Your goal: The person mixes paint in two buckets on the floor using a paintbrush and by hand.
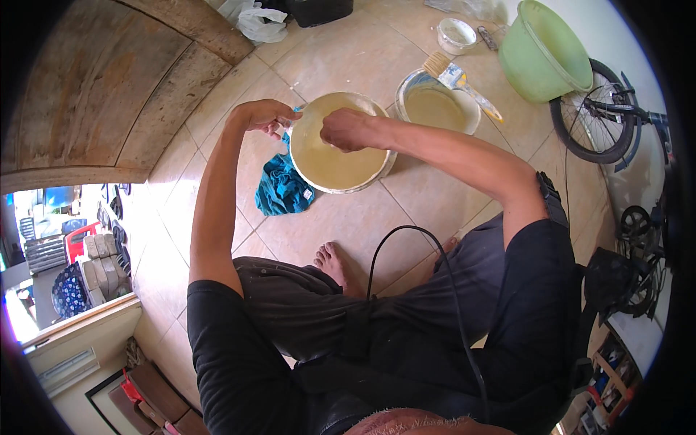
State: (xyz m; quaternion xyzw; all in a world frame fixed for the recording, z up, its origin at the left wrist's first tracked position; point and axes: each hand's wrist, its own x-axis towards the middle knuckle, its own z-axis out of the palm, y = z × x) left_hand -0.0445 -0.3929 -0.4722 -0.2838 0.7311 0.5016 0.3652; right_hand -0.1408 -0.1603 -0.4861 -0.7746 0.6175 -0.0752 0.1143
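Note:
A round pale bucket [343, 174] stands on the tiles in front of me, with cream-coloured liquid inside. At its upper left rim, my left hand [262, 117] is closed with the fingers curled round the edge. A bit of teal shows by those fingertips. Below that hand, a crumpled teal cloth [284, 186] lies against the bucket's left side and on the floor. My right hand [349, 130] is closed in a fist over the bucket's opening. Whatever it may hold is hidden by the fist.
A second bucket [473, 119] of cream liquid carries a wide paintbrush [453, 75] across its rim. Beyond stand a small white tub [456, 36] and a green basin [540, 65]. A bicycle wheel [596, 119] is at the right, a wooden panel [94, 87] at the left.

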